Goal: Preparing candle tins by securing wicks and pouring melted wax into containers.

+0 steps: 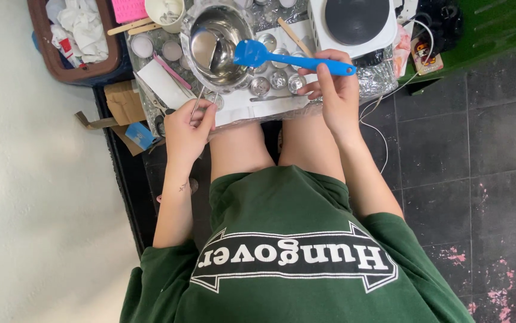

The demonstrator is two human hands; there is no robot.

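Head view: right hand (337, 96) grips blue spatula (288, 58) by its handle, long axis running left, blade over steel bowl (217, 45) on worktop (243, 110); left hand (187, 127) pinches thin metal rod (196, 103) just below the bowl

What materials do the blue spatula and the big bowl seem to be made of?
The blue spatula in the right hand looks like matte silicone or plastic: uniform colour, no glare. The bowl looks like polished metal, probably steel: mirror-like reflections inside.
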